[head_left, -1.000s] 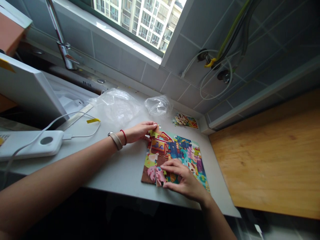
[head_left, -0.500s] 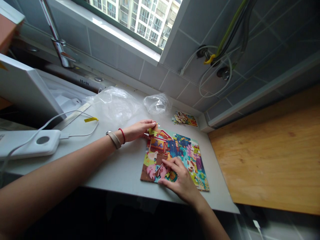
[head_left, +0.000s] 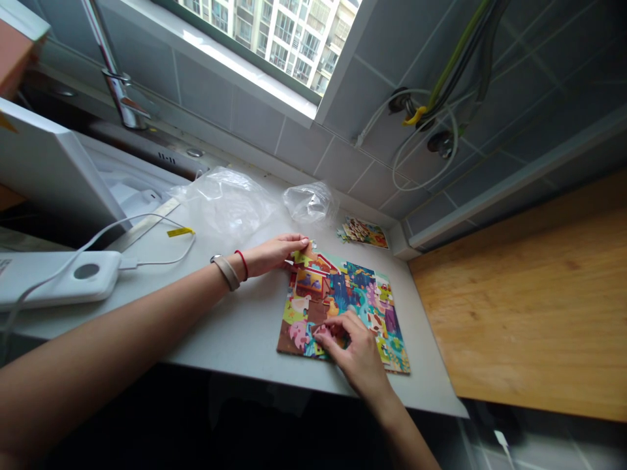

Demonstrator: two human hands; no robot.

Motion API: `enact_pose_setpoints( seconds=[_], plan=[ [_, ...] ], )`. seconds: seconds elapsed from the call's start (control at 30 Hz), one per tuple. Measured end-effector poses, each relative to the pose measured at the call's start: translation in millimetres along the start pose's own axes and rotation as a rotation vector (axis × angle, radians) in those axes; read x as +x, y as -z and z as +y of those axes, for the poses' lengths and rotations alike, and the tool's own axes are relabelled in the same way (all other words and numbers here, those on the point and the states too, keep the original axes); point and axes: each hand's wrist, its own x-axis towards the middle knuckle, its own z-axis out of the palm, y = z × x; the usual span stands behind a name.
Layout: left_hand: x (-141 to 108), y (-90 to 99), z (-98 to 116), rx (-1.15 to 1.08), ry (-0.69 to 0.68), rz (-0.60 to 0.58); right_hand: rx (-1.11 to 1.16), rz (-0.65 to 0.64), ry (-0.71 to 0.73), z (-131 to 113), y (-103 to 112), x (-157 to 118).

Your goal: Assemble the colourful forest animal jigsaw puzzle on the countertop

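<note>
From the head-camera feed I read the following. The jigsaw puzzle (head_left: 337, 313) lies flat on the pale grey counter (head_left: 235, 339), towards the counter's right end and near its front edge; its pieces are colourful, and gaps and raised pieces show along its left side. The left hand (head_left: 272, 254) rests palm down at the puzzle's top-left corner, with its fingers (head_left: 300, 241) drawn together at the edge; I cannot tell whether they hold a piece. A beige wristband (head_left: 226, 272) and a red cord (head_left: 243, 264) circle the left wrist. The right hand (head_left: 355, 346) comes in from the front edge and is arched over the puzzle's lower-left area, its fingertips (head_left: 319, 331) narrowly closed against a pink-patterned piece; I cannot confirm a firm grip. A smaller stack of puzzle pieces (head_left: 363, 232) lies near the counter's back right corner, beyond the puzzle. Two clear plastic bags (head_left: 225, 205) (head_left: 309, 202) lie along the back edge, left of that stack. At the counter's left end sits a white power bank (head_left: 59, 277), with a white cable (head_left: 157, 251) and a yellow tag (head_left: 180, 232) beside it. A wooden board (head_left: 519, 307) lies to the right of the counter, lower than its surface. Behind the back edge rise a grey tile wall (head_left: 304, 147) and a chrome faucet (head_left: 122, 94).
</note>
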Motion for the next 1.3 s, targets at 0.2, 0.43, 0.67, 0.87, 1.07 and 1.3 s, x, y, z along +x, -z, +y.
enact_pose_setpoints(
  seconds=[0.2, 0.43, 0.67, 0.87, 1.07, 1.3],
  plan=[
    [-2.1, -1.1, 2.3, -0.005, -0.004, -0.007, 0.010, -0.097, 0.037, 8.1, 17.6, -4.6],
    [-2.9, -1.9, 4.0, 0.009, -0.006, -0.006, -0.033, -0.212, 0.059, 3.6, 25.7, -5.6],
    [-3.3, -3.2, 3.5, 0.000, -0.015, 0.000, -0.056, -0.095, 0.182, 7.6, 12.4, -7.3],
    [-1.0, -2.5, 0.4, 0.001, -0.020, 0.005, -0.114, -0.152, 0.230, 4.9, 13.0, -5.7],
    [-0.4, -2.4, 0.7, 0.005, -0.018, 0.004, -0.119, -0.180, 0.213, 1.7, 10.8, -4.8],
    [1.4, -2.4, -0.9, 0.002, -0.010, 0.015, -0.073, -0.173, 0.108, -2.0, 7.4, -4.9]
  ],
)
